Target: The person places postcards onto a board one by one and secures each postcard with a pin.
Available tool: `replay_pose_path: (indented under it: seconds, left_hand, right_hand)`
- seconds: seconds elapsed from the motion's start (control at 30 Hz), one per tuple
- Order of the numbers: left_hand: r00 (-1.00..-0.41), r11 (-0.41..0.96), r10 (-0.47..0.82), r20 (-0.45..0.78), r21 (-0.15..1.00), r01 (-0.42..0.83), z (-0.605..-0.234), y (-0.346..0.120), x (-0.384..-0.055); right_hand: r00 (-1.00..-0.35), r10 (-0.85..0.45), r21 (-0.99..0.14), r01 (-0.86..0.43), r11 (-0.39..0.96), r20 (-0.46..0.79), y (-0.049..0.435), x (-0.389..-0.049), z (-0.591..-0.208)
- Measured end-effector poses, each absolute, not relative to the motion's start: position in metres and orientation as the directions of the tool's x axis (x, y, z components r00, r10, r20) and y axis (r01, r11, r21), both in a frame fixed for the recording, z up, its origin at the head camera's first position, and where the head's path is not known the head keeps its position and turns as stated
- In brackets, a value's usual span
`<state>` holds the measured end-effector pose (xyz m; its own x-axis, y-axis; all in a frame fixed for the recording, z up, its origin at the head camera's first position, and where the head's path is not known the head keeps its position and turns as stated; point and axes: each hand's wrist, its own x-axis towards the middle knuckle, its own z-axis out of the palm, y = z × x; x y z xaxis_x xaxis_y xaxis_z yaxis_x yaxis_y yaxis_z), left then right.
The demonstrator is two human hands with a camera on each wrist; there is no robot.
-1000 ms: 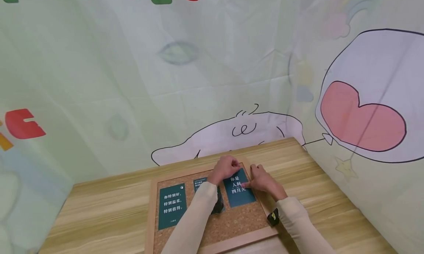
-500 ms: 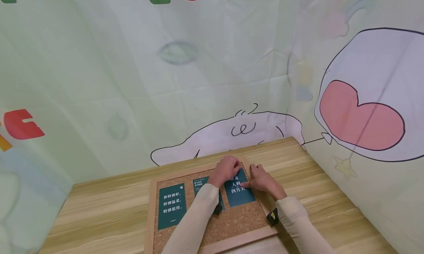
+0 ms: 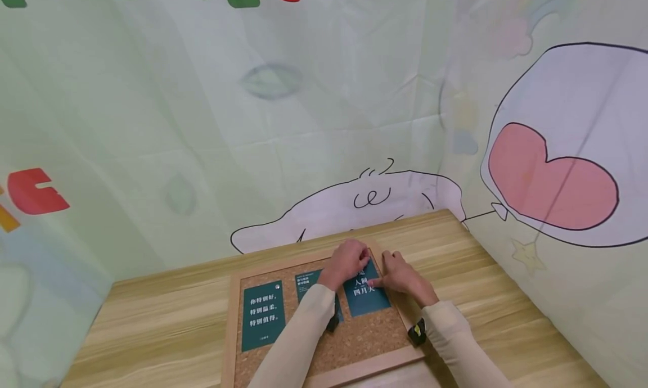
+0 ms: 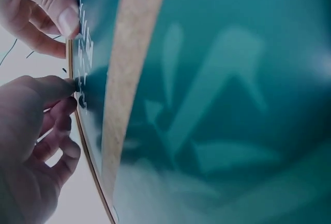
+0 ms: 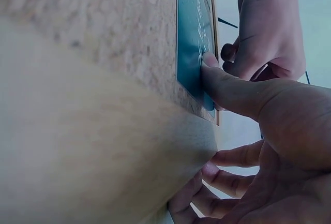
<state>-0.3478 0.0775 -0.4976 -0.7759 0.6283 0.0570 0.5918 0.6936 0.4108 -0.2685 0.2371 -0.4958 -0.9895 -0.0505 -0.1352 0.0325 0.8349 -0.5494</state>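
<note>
At the top of the right-hand teal card, my left hand pinches a small thing between thumb and fingertips, probably a pushpin; the fingers mostly hide it. In the left wrist view the fingertips of the left hand meet at the card's surface. My right hand presses its straight thumb on the same card's right side. Its other fingers touch the outer side of the corkboard's wooden frame. The corkboard lies on the table under both hands.
A second teal card with a round light pin lies at the corkboard's left. The left forearm partly covers a middle card. Around the board is a wood-grain table, backed by a printed cloth.
My left hand has shifted slightly right and down over the right-hand card, covering more of its top line of text. My right hand stays in place.
</note>
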Motion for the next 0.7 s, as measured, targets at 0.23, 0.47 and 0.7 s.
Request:
replay_pose_path:
  seconds: [0.23,0.47,0.7]
  left_hand:
    - [-0.723,0.629,0.686,0.077,0.436,0.644,-0.497,0.076,-0.35]
    - [-0.744,0.621,0.666,0.044,0.52,0.587,-0.499,0.073,-0.354]
    - [-0.771,0.622,0.637,-0.002,0.594,0.511,-0.502,0.077,-0.358]
  right_hand:
    - [-0.991,-0.054,-0.541,0.019,0.841,-0.119,0.238,-0.269,-0.497]
    - [-0.99,-0.051,-0.555,0.03,0.831,-0.131,0.237,-0.268,-0.497]
    - [-0.991,-0.043,-0.544,0.032,0.838,-0.124,0.237,-0.268,-0.496]
